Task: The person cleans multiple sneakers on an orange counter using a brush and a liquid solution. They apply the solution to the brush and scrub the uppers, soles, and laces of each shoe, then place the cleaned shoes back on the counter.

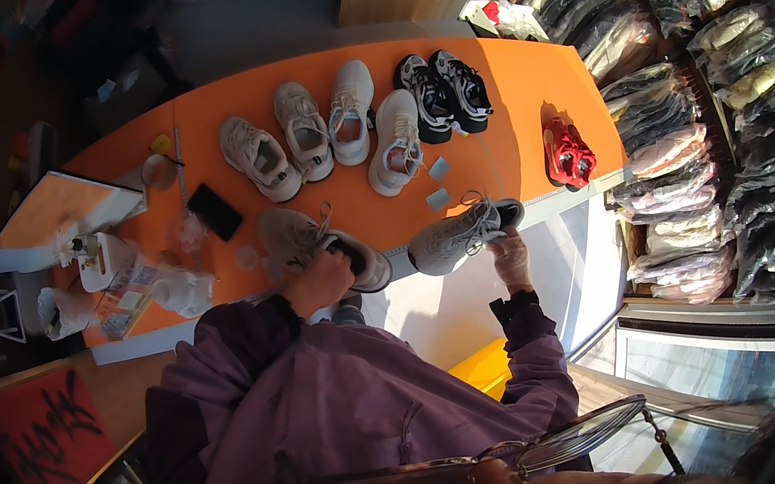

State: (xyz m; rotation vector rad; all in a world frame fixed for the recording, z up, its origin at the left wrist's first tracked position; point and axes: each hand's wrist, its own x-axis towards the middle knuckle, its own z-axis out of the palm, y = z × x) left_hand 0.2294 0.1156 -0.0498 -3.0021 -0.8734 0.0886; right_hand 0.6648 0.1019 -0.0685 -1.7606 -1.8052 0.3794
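My left hand (319, 279) grips the collar of a beige lace-up sneaker (289, 236) at the near edge of the orange table (341, 218); its fingers partly hide the shoe's opening. To the right, my right hand (510, 259) holds a grey knit sneaker (451, 238) by the side of its opening, with its toe pointing left and its laces looped loosely. Behind these stand a pair of beige sneakers (305, 132), two white sneakers (351, 112) and a black-and-white pair (429, 95). Small red shoes (567, 154) sit at the right end.
A black phone (215, 212) lies left of the shoes. Two small grey squares (438, 169) rest near the middle. A mirror (58, 217), a white device (100, 261) and a plastic bottle (183, 292) crowd the left end. Plastic-wrapped goods (670, 178) fill shelves at right.
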